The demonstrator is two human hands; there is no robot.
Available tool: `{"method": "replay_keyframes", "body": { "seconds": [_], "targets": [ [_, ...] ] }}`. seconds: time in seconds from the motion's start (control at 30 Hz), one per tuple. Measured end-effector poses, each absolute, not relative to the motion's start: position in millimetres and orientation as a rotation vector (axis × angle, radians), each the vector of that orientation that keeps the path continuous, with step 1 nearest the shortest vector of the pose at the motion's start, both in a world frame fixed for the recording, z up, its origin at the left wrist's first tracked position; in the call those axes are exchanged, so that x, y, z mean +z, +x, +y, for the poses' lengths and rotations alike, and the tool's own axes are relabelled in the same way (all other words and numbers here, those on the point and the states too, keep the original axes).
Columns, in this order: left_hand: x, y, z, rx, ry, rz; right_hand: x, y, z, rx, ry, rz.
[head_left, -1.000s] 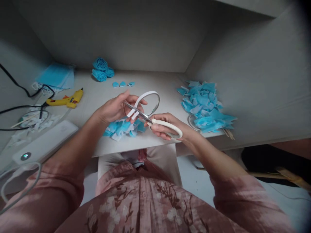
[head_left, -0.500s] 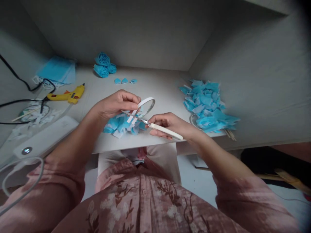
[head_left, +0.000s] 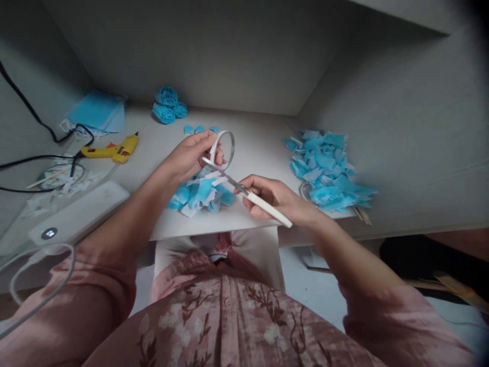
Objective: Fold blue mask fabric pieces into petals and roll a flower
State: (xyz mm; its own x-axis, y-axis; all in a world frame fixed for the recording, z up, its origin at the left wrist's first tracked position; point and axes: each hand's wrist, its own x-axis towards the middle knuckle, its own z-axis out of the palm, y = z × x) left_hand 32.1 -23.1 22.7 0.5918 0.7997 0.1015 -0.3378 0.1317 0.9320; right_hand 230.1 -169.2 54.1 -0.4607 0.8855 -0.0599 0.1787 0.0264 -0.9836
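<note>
My left hand pinches a narrow roll of white tape, held up on edge above the table. In my right hand is a pair of scissors with cream handles, the blades pointing up and left so that their tips come close to the tape and my left fingers. Beneath both hands lies a loose heap of blue and white fabric pieces. A small white strip shows just under the blades; whether it is attached to anything I cannot tell.
Three blue fabric roses and three small petals are at the back. To the left are blue face masks, a yellow glue gun and a white power bank. A larger blue heap with sticks lies right.
My left hand has raised the tape roll slightly. The scissors have dropped a little to the right, and the tape end is no longer between the blades. The view has shifted slightly.
</note>
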Motion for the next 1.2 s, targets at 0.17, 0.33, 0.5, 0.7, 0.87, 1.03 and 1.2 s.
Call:
{"method": "replay_keyframes", "body": {
  "seconds": [0.17, 0.33, 0.5, 0.7, 0.87, 1.03, 1.2],
  "targets": [
    [21.3, 34.8, -20.0, 0.889, 1.088, 0.488, 33.7, 253.5, -161.3, 1.503, -0.979, -1.548],
    [20.0, 30.7, -18.9, 0.841, 1.112, 0.398, 18.0, 260.3, -157.4, 1.545, -0.91, -1.447],
    [17.2, 28.9, -20.1, 0.841, 1.167, 0.39, 16.0, 260.8, -158.2, 1.675, -0.911, -1.39],
    [19.4, 33.1, -24.7, 0.867, 1.17, 0.401, 16.3, 259.8, -159.9, 1.736, -0.879, -1.362],
    [24.6, 36.8, -29.2, 0.857, 1.163, 0.48, 19.6, 254.4, -159.6, 1.802, -0.87, -1.316],
    [20.6, 41.5, -31.4, 0.88, 1.189, 0.486, 20.1, 246.0, -155.3, 1.839, -0.839, -1.242],
    [14.8, 45.2, -33.3, 0.915, 1.19, 0.454, 20.8, 238.8, -147.9, 1.841, -0.82, -1.202]
  ]
}}
